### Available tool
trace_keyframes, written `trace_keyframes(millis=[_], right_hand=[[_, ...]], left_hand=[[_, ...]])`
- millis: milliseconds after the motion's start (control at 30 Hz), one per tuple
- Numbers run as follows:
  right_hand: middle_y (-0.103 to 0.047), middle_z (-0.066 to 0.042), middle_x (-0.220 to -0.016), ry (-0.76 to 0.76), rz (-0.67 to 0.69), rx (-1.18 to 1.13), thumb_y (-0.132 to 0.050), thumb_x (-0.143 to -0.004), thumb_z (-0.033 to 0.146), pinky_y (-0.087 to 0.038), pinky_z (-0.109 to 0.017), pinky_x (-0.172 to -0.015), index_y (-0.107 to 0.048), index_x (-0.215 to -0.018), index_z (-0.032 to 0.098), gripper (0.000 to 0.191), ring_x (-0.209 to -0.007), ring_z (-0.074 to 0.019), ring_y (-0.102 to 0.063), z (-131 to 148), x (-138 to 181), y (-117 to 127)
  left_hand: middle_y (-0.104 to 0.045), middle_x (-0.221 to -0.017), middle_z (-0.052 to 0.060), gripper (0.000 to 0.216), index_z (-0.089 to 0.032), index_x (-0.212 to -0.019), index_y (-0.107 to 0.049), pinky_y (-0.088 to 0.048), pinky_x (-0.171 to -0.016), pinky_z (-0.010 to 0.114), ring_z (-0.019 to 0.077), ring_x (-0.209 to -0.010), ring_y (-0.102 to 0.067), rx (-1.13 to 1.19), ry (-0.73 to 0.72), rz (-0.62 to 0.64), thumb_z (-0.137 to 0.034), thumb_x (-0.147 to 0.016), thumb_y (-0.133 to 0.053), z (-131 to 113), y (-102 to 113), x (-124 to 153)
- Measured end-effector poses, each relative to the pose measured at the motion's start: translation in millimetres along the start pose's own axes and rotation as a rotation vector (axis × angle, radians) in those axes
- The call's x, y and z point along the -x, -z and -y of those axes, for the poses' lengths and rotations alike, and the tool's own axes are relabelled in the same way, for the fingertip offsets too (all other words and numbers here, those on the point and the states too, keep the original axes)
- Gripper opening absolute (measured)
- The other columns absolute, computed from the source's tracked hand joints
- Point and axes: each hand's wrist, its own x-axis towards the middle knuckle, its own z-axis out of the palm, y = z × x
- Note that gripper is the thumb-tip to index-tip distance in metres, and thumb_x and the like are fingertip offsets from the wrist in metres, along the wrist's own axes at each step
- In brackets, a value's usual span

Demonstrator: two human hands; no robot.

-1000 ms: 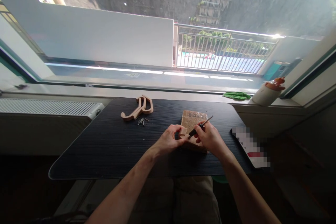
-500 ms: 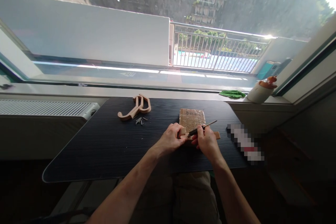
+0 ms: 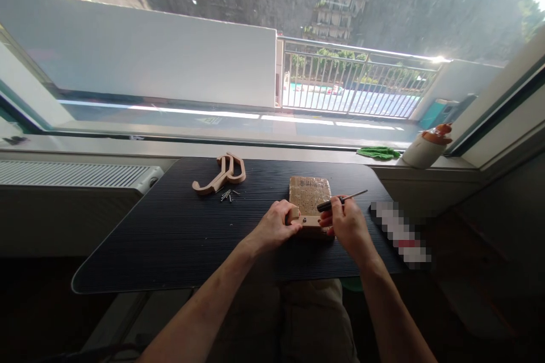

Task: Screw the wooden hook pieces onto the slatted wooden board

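Note:
A flat wooden board (image 3: pixel 309 192) lies on the black table (image 3: pixel 179 232), with a thicker wooden piece (image 3: pixel 309 223) at its near edge. My left hand (image 3: pixel 272 228) is closed on the left end of that wooden piece. My right hand (image 3: pixel 348 226) is closed on a small screwdriver (image 3: pixel 338 201) with a black handle. Its metal shaft points right and away, clear of the wood. The right fingers also rest against the right end of the wooden piece.
Curved wooden hook-shaped parts (image 3: pixel 221 174) and several small screws (image 3: pixel 227 195) lie at the table's far left. A blurred flat object (image 3: pixel 400 233) sits at the right edge. On the window sill stand a green cloth (image 3: pixel 378 152) and a white pot (image 3: pixel 423 149). A radiator (image 3: pixel 76 174) is at left.
My right hand has drawn the screwdriver to the right, off the wooden piece. The piece has turned under both hands. My left hand has kept its grip.

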Motion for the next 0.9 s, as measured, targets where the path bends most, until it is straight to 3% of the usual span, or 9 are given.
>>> trace_keyframes(millis=[100,233,367,467,500,567,667,800,900], right_hand=[[-0.066,-0.009,-0.073,-0.016,-0.038,0.067,-0.028,-0.088,0.045,-0.046,-0.025,-0.039,-0.046,-0.101,0.015,0.038,-0.054,-0.0184,-0.064,2.1,-1.5,-0.8],[-0.065,-0.008,-0.069,0.001,0.12,0.141,-0.03,-0.088,0.043,-0.045,-0.025,-0.039,-0.046,-0.099,0.015,0.034,-0.048,-0.0172,-0.061,1.4,-2.0,-4.8],[-0.066,-0.007,-0.075,0.071,-0.011,0.119,-0.025,-0.089,0.044,-0.044,-0.024,-0.043,-0.043,-0.105,0.016,0.036,-0.056,-0.0161,-0.063,2.5,-1.4,-3.4],[-0.064,-0.007,-0.069,0.121,-0.017,0.303,-0.028,-0.089,0.04,-0.044,-0.027,-0.054,-0.048,-0.097,0.014,0.034,-0.062,-0.0183,-0.062,2.3,0.9,-5.6],[-0.065,-0.006,-0.07,0.138,0.067,0.322,-0.029,-0.089,0.04,-0.044,-0.027,-0.056,-0.048,-0.098,0.015,0.033,-0.063,-0.0179,-0.062,2.3,1.1,-4.5],[-0.065,-0.004,-0.069,0.123,0.105,0.36,-0.029,-0.089,0.042,-0.042,-0.026,-0.058,-0.05,-0.097,0.017,0.033,-0.06,-0.016,-0.061,3.6,-0.5,4.1],[-0.066,-0.005,-0.084,0.169,0.068,0.455,-0.03,-0.088,0.046,-0.04,-0.025,-0.062,-0.052,-0.097,0.02,0.036,-0.073,-0.0172,-0.061,10.1,-5.2,30.8],[-0.066,-0.003,-0.085,0.273,0.297,0.61,-0.028,-0.088,0.049,-0.039,-0.025,-0.061,-0.055,-0.104,0.024,0.04,-0.075,-0.0188,-0.06,27.4,-9.7,64.9],[-0.065,-0.004,-0.1,0.368,0.363,0.765,-0.028,-0.088,0.047,-0.038,-0.026,-0.067,-0.05,-0.12,0.028,0.043,-0.087,-0.021,-0.059,44.1,-13.4,77.3]], left_hand=[[-0.055,-0.078,0.002,0.013,-0.018,-0.079,-0.06,-0.041,-0.07,0.026,0.0155,-0.078,-0.049,0.01,-0.009,0.009,-0.026,-0.07,-0.056,-1.1,0.7,0.1],[-0.055,-0.078,0.002,0.012,-0.018,-0.079,-0.06,-0.041,-0.07,0.026,0.0155,-0.077,-0.049,0.03,-0.012,-0.011,-0.027,-0.071,-0.056,-0.2,0.3,0.6],[-0.055,-0.079,0.002,0.012,-0.018,-0.078,-0.06,-0.04,-0.071,0.026,0.0157,-0.079,-0.049,0.031,-0.003,0.003,-0.027,-0.069,-0.058,-0.1,0.8,0.2],[-0.055,-0.077,0.002,0.013,-0.018,-0.076,-0.06,-0.04,-0.071,0.026,0.0155,-0.078,-0.049,0.024,0.0,0.017,-0.03,-0.071,-0.057,-1.1,1.5,-0.2],[-0.055,-0.077,0.002,0.013,-0.018,-0.076,-0.06,-0.04,-0.071,0.026,0.0153,-0.077,-0.049,0.023,0.002,0.021,-0.03,-0.071,-0.056,-1.1,1.7,-0.2],[-0.054,-0.078,0.002,0.013,-0.018,-0.077,-0.059,-0.04,-0.071,0.026,0.015,-0.077,-0.049,0.027,0.005,0.026,-0.029,-0.071,-0.056,-0.2,1.6,0.0],[-0.055,-0.084,0.002,0.017,-0.019,-0.083,-0.059,-0.041,-0.072,0.026,0.0151,-0.08,-0.05,0.059,0.015,0.019,-0.027,-0.068,-0.06,2.4,0.9,1.2],[-0.054,-0.091,0.002,0.021,-0.019,-0.088,-0.058,-0.042,-0.077,0.026,0.0155,-0.087,-0.051,0.135,0.001,0.016,-0.028,-0.069,-0.06,4.7,0.3,3.3],[-0.053,-0.091,0.003,0.017,-0.018,-0.084,-0.06,-0.042,-0.08,0.027,0.0159,-0.087,-0.05,0.143,-0.009,0.007,-0.031,-0.073,-0.056,4.7,0.4,3.1]])
